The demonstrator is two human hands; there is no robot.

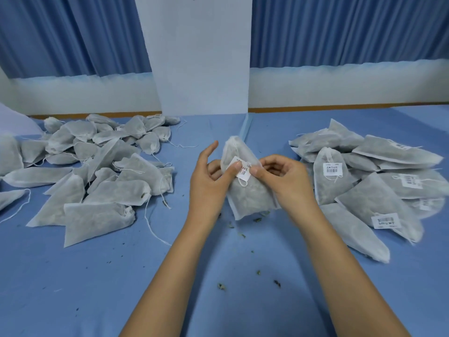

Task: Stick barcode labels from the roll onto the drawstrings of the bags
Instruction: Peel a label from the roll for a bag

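Surroundings: unlabelled bags (97, 171) heaped at left, labelled bags (376, 186) at right, dried flecks (277, 283) scattered between the forearms.
In the way: both thumbs cover the edges of the barcode label (243, 171).
Left grip (209, 181): holding the bag (250, 195) between the two heaps, thumb on the label, forefinger raised.
Right grip (284, 176): pinching the label's right edge, above the drawstring (242, 183) loop.
Setting: blue surface (73, 276); blue curtains (73, 32) and a white pillar (201, 57) behind.
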